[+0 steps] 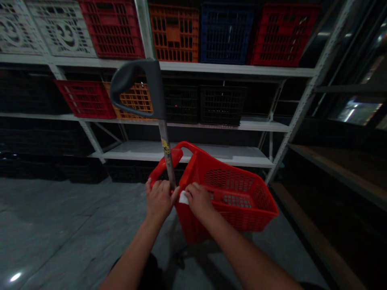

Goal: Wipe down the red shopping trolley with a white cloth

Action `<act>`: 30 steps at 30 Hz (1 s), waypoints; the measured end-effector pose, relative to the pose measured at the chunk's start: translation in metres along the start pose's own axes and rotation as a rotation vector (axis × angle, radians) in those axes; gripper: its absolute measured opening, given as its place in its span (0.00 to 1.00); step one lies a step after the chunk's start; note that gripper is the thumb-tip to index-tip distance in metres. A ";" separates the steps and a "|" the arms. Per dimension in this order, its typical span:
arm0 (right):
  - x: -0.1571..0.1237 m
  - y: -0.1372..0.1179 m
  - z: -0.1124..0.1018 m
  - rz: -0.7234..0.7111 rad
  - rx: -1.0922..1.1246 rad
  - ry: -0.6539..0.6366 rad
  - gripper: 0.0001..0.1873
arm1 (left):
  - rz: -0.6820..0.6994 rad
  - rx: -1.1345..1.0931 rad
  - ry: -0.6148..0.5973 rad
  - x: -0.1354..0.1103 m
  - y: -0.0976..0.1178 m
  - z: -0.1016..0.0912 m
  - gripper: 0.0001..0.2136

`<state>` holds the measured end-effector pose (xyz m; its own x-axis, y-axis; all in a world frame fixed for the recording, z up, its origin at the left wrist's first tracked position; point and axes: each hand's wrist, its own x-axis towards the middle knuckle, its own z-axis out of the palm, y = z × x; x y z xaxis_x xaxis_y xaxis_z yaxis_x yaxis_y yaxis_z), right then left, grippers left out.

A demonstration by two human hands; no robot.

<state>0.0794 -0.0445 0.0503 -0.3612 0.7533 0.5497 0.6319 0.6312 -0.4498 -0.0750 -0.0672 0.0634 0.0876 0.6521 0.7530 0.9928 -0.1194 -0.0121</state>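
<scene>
A red plastic shopping cart [232,167] with a perforated basket stands in front of me, turned so that its basket points right. My left hand [159,197] is wrapped over the near end of its red handle [163,167], thumb toward the basket. My right hand [198,197] is at the near corner of the basket rim, its fingers closed on a small white cloth or paper [184,197] pressed against the red plastic. Between handle and basket rises a metal pole [165,149] with a yellow worn sticker, topped by a dark grey loop grip [154,88].
White metal shelving [242,69] runs behind the cart, holding an orange crate [174,34], a blue crate [226,34], red, white and black crates. At right is a darker rack [335,169]. Grey concrete floor [60,229] extends to the left.
</scene>
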 end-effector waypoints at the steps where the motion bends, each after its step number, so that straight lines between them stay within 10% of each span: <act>1: 0.005 -0.004 0.002 -0.022 0.006 -0.006 0.04 | 0.006 0.008 -0.001 0.000 -0.001 0.001 0.07; 12: -0.076 0.102 -0.040 0.156 -0.048 0.047 0.07 | 0.036 0.049 0.034 0.009 -0.012 0.009 0.11; 23: -0.005 0.036 0.010 0.063 -0.076 0.046 0.06 | 0.020 0.017 0.034 0.020 -0.017 0.017 0.14; 30: -0.047 0.090 -0.019 0.073 -0.079 0.044 0.13 | 0.035 -0.012 -0.005 0.026 -0.030 0.024 0.13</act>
<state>0.1669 -0.0264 -0.0026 -0.2828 0.7867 0.5488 0.7084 0.5570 -0.4334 -0.1003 -0.0285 0.0678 0.1230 0.6510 0.7490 0.9880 -0.1514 -0.0307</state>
